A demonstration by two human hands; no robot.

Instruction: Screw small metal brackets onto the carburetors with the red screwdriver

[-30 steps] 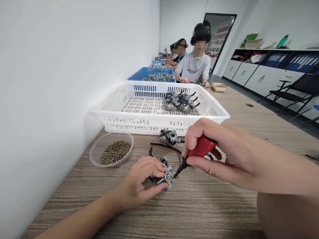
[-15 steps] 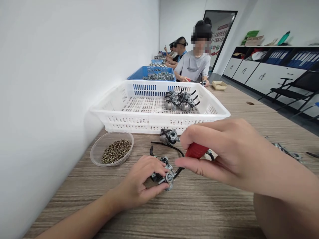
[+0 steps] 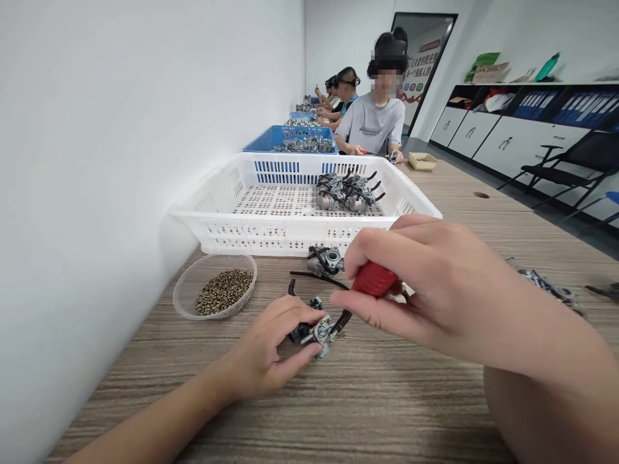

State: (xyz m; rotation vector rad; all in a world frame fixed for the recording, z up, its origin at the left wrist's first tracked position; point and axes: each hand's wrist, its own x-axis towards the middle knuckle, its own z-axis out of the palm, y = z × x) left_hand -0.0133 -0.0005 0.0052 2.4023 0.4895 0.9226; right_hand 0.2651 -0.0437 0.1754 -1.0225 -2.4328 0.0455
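My left hand (image 3: pixel 271 345) is closed around a small metal carburetor (image 3: pixel 323 331) on the wooden table, thumb at its near side and fingers over the top. A black hose runs from the carburetor toward my other hand. To the right and a little above, my right hand (image 3: pixel 430 290) grips the red handle of a screwdriver (image 3: pixel 374 281). Its shaft and tip are mostly hidden, so contact with the carburetor cannot be made out. Just beyond stands another carburetor (image 3: pixel 329 259) with a black hose. At left, a clear plastic bowl (image 3: pixel 181 298) holds many small brass-coloured pieces (image 3: pixel 225 291).
A white perforated basket (image 3: pixel 285 231) with several carburetors (image 3: pixel 351 192) spans the far side, close to the wall. Behind it is a blue crate (image 3: pixel 261 140) of metal parts. Loose parts (image 3: pixel 549 287) lie at right. A co-worker (image 3: pixel 374 122) sits across the table.
The view has shifted slightly. My right hand has turned a little, showing more of the red handle's end. My left hand keeps its hold on the carburetor.
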